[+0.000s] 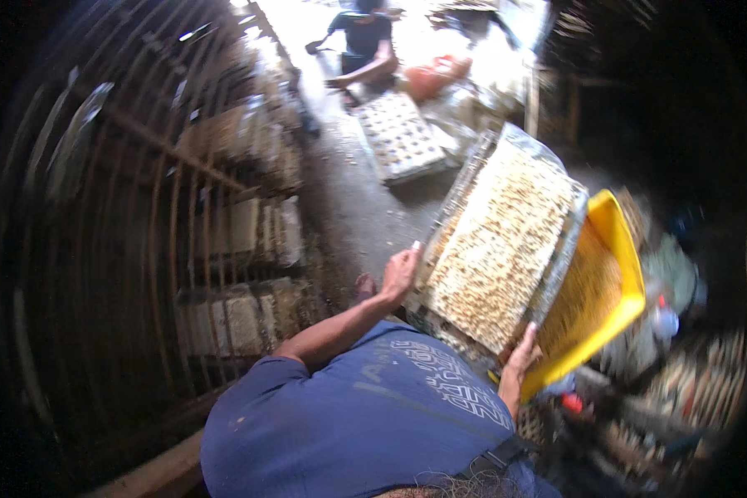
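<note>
A rectangular tray (pixel 565 241) spread with a layer of pale yellow, bean-like pieces (pixel 502 249) is in front of my body, tilted in the picture. My left hand (pixel 400 274) is closed at the tray's left edge, its fingers partly hidden. At the near right corner, my right hand (pixel 520 361) grips the rim with the thumb on top and the other fingers mostly out of sight. Just right of the tray, and partly covered by it, stands a yellow tub (pixel 627 274) with orange-brown grainy stuff (pixel 589 286) inside.
Another person (pixel 365 50) crouches at the far end beside a pale board with rows of dark round spots (pixel 400 133). Slatted racks (pixel 216 199) with pale blocks line the left. Plastic bags and an orange bundle (pixel 436 75) lie behind. Clutter fills the right.
</note>
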Demonstrator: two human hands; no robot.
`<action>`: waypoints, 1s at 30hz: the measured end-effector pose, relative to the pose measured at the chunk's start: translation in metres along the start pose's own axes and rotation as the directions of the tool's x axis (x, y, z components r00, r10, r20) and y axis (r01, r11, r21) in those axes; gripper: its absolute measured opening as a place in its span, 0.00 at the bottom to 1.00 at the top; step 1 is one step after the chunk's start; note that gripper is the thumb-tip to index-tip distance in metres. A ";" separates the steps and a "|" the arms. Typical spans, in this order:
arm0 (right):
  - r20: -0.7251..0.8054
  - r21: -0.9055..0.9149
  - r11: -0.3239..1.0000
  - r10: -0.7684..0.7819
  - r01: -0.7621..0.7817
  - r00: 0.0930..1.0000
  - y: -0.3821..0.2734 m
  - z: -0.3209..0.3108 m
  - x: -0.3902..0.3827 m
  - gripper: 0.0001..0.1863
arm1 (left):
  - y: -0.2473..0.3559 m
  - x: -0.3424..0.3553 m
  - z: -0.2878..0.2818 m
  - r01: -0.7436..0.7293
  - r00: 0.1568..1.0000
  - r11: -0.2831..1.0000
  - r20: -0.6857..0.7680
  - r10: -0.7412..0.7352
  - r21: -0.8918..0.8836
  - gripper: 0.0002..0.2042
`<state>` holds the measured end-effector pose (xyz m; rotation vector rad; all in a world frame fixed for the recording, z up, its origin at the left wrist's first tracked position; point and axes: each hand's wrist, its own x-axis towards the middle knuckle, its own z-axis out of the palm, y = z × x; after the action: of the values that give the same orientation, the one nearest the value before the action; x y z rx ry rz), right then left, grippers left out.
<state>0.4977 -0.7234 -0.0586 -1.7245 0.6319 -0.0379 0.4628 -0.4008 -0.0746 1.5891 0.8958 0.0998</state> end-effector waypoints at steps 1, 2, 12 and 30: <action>0.072 -0.024 0.999 -0.040 0.041 0.997 -0.003 0.018 -0.005 0.32 | 0.000 0.004 -0.020 -0.001 1.000 1.000 0.005 0.001 -0.019 0.30; 0.138 -0.044 0.995 -0.081 0.088 0.987 -0.009 0.033 -0.007 0.30 | 0.015 0.005 -0.040 0.036 0.999 0.998 -0.017 -0.037 -0.050 0.29; 0.456 -0.013 0.996 -0.073 0.089 0.887 0.004 0.156 -0.040 0.31 | -0.027 0.024 -0.149 -0.014 0.905 1.000 -0.425 0.013 0.002 0.27; 0.824 -0.128 0.915 -0.117 0.383 0.554 -0.042 0.420 -0.056 0.35 | -0.043 0.067 -0.277 -0.027 0.574 0.967 -0.796 -0.193 -0.255 0.32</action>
<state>0.6158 -0.3176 -0.1135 -1.8675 -0.3338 0.6525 0.3409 -0.1400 -0.0712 1.2237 1.6092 0.9224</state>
